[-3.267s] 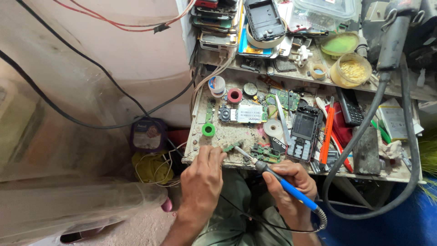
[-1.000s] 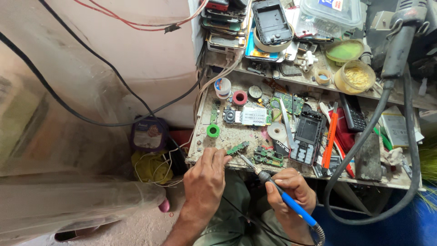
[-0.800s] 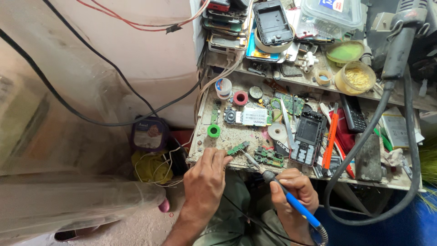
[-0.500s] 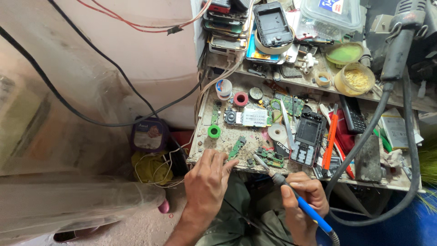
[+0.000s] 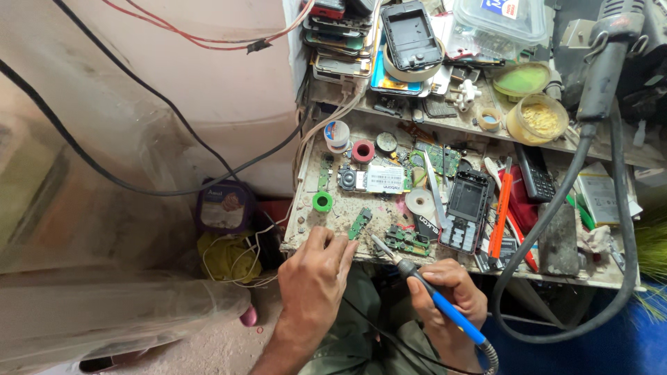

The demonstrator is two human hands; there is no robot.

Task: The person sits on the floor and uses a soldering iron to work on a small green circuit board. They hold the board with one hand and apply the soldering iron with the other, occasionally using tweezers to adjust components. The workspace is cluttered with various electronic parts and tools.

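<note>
a: item one, my left hand [image 5: 314,276]?

b: logged at the near edge of the workbench [image 5: 306,208]. fingers curled and drawn together, fingertips [image 5: 345,244] pressed down right beside the lower end of a small green circuit board [image 5: 360,223]. i cannot tell whether they pinch the board or only steady it.

a: the board itself?

b: narrow green strip, lying flat and slanted on the dusty benchtop, just right of a green ring [image 5: 322,202] and left of a cluster of small green board pieces [image 5: 406,240].

a: item two, my right hand [image 5: 445,292]?

b: closed in a fist-like grip round a soldering iron [image 5: 431,294] with a blue handle. the metal tip points up and left, sitting over the bench edge between the board and the cluster, close to the board but apart from it. its cord trails off at bottom right.

a: surrounding stock?

b: a red tape roll [image 5: 363,151] and a white tape roll [image 5: 337,132] toward the back left; a larger board with a white label [image 5: 379,179] in the middle; an opened black phone housing [image 5: 467,210]; an orange-handled tool [image 5: 499,217] beside it; a yellow tub [image 5: 536,119] on the shelf above; a stack of phones [image 5: 340,42] at the top; a thick grey cable [image 5: 556,229] looping down the right side.
</note>
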